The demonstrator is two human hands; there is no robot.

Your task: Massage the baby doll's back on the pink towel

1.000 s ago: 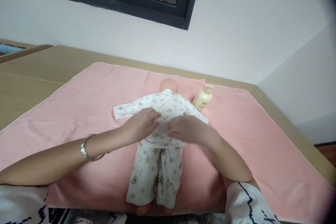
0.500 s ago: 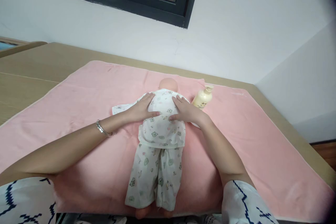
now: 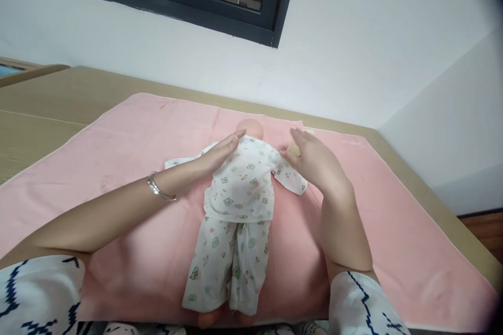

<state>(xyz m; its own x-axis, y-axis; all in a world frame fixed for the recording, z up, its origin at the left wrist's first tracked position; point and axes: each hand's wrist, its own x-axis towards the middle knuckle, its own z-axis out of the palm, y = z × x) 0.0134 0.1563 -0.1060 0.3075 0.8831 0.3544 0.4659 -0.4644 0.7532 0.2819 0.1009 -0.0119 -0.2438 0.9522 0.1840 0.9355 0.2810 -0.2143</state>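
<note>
A baby doll (image 3: 244, 180) in white pyjamas with a small printed pattern lies stretched out on a pink blanket (image 3: 149, 131). Its bare head points to the wall and its feet to me. My left hand (image 3: 225, 152) is on edge at the doll's shoulder on the left, fingers straight, holding nothing. To the right of the doll, my right hand (image 3: 316, 159) is raised off the body with fingers extended and nothing in it. Behind that hand, a cream pump bottle (image 3: 294, 149) is mostly hidden.
The blanket covers much of a wooden table (image 3: 43, 94). A white wall (image 3: 338, 47) rises behind it, with a dark-framed barred window (image 3: 251, 18) above. A second wall closes off the right side.
Both hands have come off the doll's back. My left hand has turned on its edge near the shoulder; my right hand has lifted and moved right, now covering the bottle.
</note>
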